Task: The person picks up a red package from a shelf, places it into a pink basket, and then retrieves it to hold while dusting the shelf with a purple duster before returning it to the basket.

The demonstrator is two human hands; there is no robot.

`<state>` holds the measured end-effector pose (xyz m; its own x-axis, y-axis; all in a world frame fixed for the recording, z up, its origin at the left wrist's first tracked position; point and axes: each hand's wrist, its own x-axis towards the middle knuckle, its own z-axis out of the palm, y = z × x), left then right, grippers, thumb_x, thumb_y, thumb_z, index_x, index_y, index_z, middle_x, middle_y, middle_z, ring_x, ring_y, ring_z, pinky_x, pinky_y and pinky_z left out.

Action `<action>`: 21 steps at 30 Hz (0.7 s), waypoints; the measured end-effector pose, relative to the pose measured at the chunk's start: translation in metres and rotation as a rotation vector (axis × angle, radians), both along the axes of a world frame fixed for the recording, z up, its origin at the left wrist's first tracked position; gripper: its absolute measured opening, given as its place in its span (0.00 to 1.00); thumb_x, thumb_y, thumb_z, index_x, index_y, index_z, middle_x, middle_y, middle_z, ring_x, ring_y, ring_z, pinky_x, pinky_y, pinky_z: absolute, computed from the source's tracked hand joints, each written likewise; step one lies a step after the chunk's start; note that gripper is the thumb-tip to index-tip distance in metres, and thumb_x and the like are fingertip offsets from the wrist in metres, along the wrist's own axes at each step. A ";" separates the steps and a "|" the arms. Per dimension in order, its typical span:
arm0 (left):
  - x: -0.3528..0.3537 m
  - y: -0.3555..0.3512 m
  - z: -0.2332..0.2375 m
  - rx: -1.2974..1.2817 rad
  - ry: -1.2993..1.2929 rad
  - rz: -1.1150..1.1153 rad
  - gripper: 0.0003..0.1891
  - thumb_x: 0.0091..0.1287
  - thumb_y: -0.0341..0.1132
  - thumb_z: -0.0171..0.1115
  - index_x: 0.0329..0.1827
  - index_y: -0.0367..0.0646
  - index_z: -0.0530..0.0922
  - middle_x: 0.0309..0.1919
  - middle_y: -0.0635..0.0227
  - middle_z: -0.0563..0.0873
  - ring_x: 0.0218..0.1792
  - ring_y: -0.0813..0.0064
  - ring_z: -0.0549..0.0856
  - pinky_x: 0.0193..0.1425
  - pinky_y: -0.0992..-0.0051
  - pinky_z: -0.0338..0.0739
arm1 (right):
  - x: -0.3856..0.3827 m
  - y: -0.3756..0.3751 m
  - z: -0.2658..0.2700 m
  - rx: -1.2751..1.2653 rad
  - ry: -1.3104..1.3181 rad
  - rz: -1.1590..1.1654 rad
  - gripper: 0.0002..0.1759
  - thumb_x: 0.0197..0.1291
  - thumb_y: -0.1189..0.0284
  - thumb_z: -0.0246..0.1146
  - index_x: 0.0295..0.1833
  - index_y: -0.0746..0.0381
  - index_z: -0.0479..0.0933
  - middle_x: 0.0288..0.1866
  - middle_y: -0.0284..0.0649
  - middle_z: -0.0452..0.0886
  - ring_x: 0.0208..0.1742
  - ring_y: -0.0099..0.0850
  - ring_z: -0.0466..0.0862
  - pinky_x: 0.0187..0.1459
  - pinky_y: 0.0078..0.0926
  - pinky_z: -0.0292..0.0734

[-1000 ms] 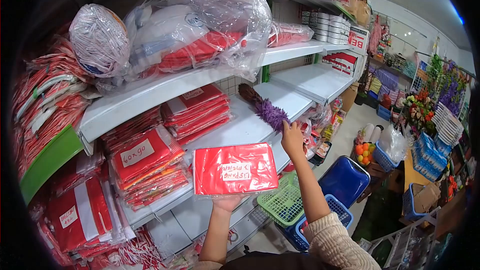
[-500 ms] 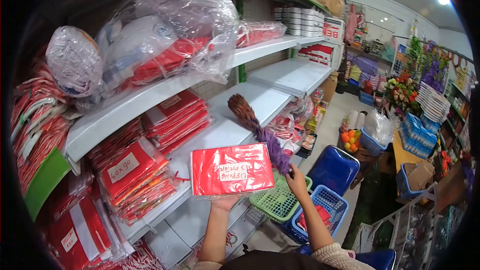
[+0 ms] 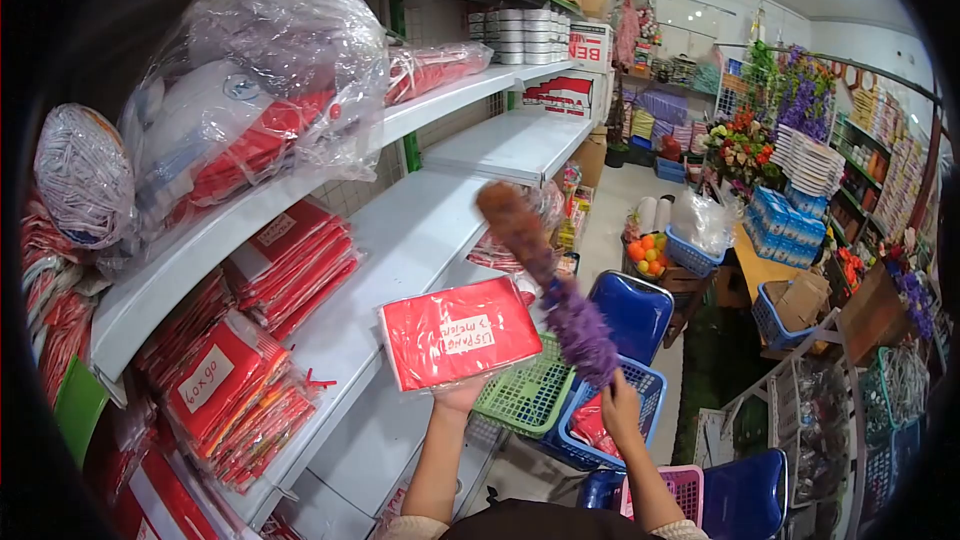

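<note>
My left hand grips the near edge of a flat red packet in clear plastic, with a white handwritten label on top. My right hand is closed round the lower end of a feather duster, brown at the tip and purple nearer my fist. The duster slants up and left, just right of the packet and apart from it. Left of the packet, a stack of red packets labelled 60x90 lies on the shelf, with another red stack behind it.
A large clear plastic bag of goods sits on the upper shelf. Below my hands stand a green basket, a blue basket and a pink basket. Blue chairs are to the right, beyond them a yellow table.
My view has turned to the right. The duster has swung away from the shelf surface, closer to me, and is blurred at its tip. The packet stays in my left hand, slightly more tilted.
</note>
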<state>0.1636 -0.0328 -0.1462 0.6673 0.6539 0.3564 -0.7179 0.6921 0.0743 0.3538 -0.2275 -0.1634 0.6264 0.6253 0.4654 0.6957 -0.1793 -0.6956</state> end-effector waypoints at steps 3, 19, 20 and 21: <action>0.018 0.003 0.001 0.018 0.114 -0.018 0.39 0.64 0.63 0.43 0.70 0.43 0.58 0.68 0.54 0.63 0.66 0.49 0.65 0.70 0.45 0.54 | -0.021 -0.010 -0.010 -0.223 -0.178 0.109 0.10 0.56 0.72 0.56 0.44 0.61 0.70 0.26 0.55 0.78 0.28 0.54 0.79 0.29 0.49 0.71; 0.013 -0.005 0.011 0.090 0.114 -0.034 0.34 0.66 0.60 0.41 0.67 0.44 0.63 0.67 0.59 0.67 0.68 0.54 0.61 0.72 0.46 0.49 | -0.017 -0.040 -0.019 -0.233 -0.194 0.019 0.10 0.53 0.72 0.59 0.42 0.61 0.72 0.27 0.52 0.79 0.29 0.52 0.80 0.30 0.48 0.74; 0.013 -0.001 0.006 0.031 0.134 -0.014 0.34 0.66 0.60 0.42 0.67 0.45 0.63 0.64 0.60 0.70 0.65 0.55 0.67 0.71 0.47 0.53 | -0.020 -0.043 -0.021 -0.245 -0.178 0.113 0.10 0.53 0.72 0.59 0.42 0.61 0.72 0.27 0.51 0.79 0.29 0.51 0.80 0.29 0.47 0.74; 0.014 0.014 -0.028 0.091 -0.055 -0.161 0.32 0.66 0.59 0.42 0.66 0.45 0.64 0.62 0.60 0.71 0.61 0.56 0.70 0.68 0.49 0.58 | -0.023 -0.044 -0.022 -0.256 -0.161 0.209 0.10 0.53 0.72 0.60 0.41 0.61 0.72 0.27 0.51 0.79 0.28 0.51 0.80 0.29 0.46 0.74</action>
